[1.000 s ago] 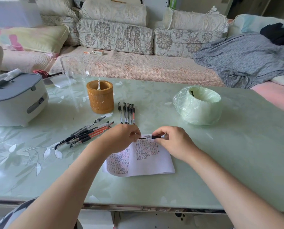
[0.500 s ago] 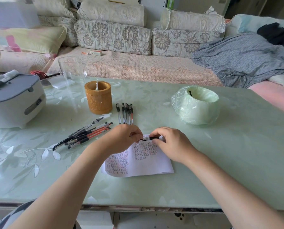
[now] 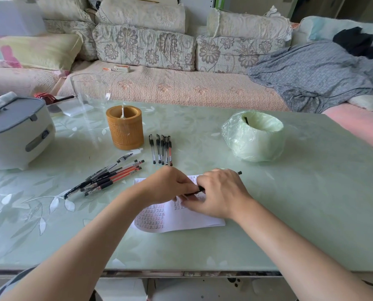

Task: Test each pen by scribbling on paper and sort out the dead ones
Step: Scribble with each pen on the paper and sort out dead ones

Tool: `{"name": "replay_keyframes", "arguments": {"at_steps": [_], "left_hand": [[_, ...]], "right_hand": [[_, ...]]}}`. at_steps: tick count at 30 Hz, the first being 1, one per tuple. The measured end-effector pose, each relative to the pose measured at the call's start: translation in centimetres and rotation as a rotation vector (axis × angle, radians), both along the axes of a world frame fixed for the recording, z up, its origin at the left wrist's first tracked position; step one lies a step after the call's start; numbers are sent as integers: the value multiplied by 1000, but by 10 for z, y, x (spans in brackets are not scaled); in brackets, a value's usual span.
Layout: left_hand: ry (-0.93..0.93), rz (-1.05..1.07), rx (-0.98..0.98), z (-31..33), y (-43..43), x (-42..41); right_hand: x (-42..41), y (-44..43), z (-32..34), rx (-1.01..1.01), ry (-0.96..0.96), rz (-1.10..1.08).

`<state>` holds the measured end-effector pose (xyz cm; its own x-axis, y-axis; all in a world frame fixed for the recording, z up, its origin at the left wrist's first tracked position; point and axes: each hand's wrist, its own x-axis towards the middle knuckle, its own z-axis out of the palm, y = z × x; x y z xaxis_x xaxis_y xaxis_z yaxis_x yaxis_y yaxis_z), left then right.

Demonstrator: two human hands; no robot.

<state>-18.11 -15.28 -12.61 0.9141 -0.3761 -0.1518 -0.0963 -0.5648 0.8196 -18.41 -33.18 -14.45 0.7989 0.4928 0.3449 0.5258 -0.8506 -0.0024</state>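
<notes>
One pen (image 3: 200,189) over paper (image 3: 181,220), gripped by left hand (image 3: 168,185) and right hand (image 3: 220,192), long axis slanting away rightward

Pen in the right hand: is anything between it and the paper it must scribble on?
Only the left hand, whose fingers pinch the pen at its near end, above the paper. The right hand grips the barrel. Whether a cap is on cannot be seen.

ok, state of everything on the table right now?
right hand, grips the pen
left hand, pinches the pen's front end
pen, held over the paper
paper, flat, partly written on
row of pens, laid side by side
pile of pens, loose heap
pen holder, upright
bin, open, bag-lined
cooker, lid shut
</notes>
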Motion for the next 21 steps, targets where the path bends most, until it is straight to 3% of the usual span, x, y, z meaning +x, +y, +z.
{"name": "replay_keyframes", "arguments": {"at_steps": [7, 12, 18, 21], "left_hand": [[9, -17, 47, -3, -8, -4], [-100, -29, 165, -5, -11, -1], [-234, 37, 275, 3, -9, 15], [-248, 82, 222, 12, -4, 21]], "right_hand": [[-6, -1, 3, -186, 71, -84], [-5, -1, 2, -168, 207, -79], [12, -13, 2, 280, 415, -35], [18, -24, 2, 433, 356, -15]]}}
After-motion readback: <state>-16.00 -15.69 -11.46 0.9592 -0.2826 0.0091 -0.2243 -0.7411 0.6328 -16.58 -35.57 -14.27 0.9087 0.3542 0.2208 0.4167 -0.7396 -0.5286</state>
